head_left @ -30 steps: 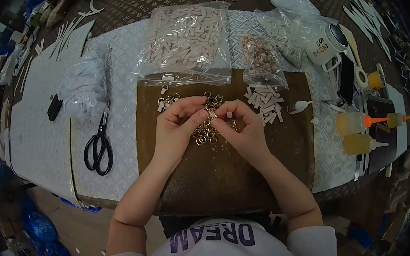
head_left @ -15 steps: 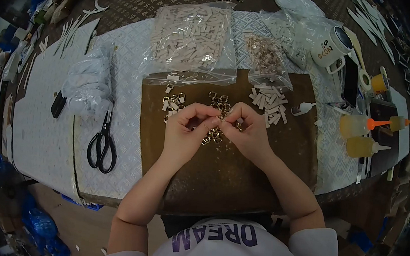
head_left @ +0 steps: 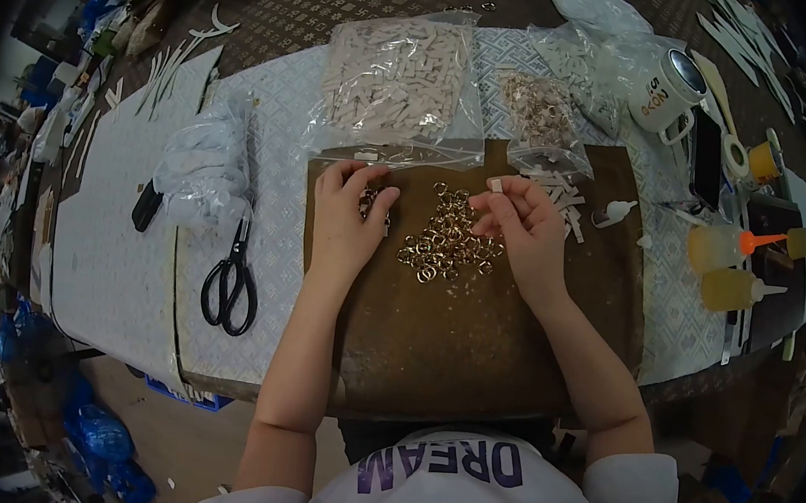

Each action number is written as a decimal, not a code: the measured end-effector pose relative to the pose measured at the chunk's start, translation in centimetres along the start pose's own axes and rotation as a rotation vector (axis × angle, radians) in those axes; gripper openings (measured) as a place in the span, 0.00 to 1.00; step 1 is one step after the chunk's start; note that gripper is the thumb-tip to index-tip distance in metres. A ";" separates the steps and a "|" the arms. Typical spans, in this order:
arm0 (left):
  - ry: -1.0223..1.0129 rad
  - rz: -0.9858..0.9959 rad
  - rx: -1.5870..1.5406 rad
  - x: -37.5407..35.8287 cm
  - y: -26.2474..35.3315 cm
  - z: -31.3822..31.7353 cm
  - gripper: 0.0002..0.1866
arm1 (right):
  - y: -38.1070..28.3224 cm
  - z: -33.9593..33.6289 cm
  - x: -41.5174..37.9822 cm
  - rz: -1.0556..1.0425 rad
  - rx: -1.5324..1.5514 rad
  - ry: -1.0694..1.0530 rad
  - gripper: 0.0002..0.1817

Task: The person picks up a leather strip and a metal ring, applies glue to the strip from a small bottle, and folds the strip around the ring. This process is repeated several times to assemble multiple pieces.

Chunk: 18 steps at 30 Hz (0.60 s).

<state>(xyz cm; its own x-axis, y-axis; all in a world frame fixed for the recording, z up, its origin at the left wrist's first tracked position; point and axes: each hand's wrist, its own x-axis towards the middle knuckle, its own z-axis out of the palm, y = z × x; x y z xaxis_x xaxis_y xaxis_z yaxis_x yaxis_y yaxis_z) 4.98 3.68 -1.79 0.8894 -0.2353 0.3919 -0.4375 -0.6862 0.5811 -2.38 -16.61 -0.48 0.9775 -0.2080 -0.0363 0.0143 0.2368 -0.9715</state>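
Note:
Between the thumb and fingertips of my right hand [head_left: 531, 234] is a small pale strip [head_left: 496, 185]. Just beside that hand lies a pile of loose pale strips [head_left: 572, 210], partly hidden by it. My left hand [head_left: 347, 218] has its fingers apart over a small group of metal rings with pale tabs [head_left: 369, 204], and most of that group is covered. A heap of shiny gold-coloured metal rings [head_left: 449, 237] spreads between my two hands on a brown mat [head_left: 470, 357].
Beyond the mat lie a clear bag of pale strips [head_left: 397, 79] and a bag of metal rings [head_left: 540, 114]. Black scissors [head_left: 231, 283] and a plastic bag [head_left: 206, 162] are at left. A mug [head_left: 668, 95], phone [head_left: 706, 158] and glue bottles [head_left: 728, 289] stand at right.
My hands were together above the rings and have parted. The left moved to the tabbed group; the right moved away to the right and now holds a strip. The view shifted slightly.

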 end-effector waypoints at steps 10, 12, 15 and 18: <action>-0.031 0.167 0.119 -0.5 1.7 -0.7 0.06 | 0.3 -0.9 0.9 -0.082 -0.094 0.027 0.09; -0.036 0.274 0.013 -0.2 2.6 -0.1 0.06 | 1.3 -0.9 1.2 -0.179 -0.314 -0.028 0.08; -0.284 0.276 -0.140 -1.2 4.4 0.8 0.18 | 1.4 -0.1 0.7 -0.364 -0.567 -0.118 0.08; -0.404 0.307 -0.037 -1.9 5.0 0.9 0.28 | 2.8 -0.3 0.9 -0.399 -0.594 -0.208 0.07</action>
<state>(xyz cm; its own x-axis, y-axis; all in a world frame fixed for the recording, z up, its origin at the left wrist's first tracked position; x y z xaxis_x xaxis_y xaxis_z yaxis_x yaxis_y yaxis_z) 1.21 0.05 -0.22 0.6963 -0.6744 0.2456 -0.6844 -0.5207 0.5104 -1.55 -16.46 -3.26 0.9424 0.0272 0.3333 0.3177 -0.3842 -0.8669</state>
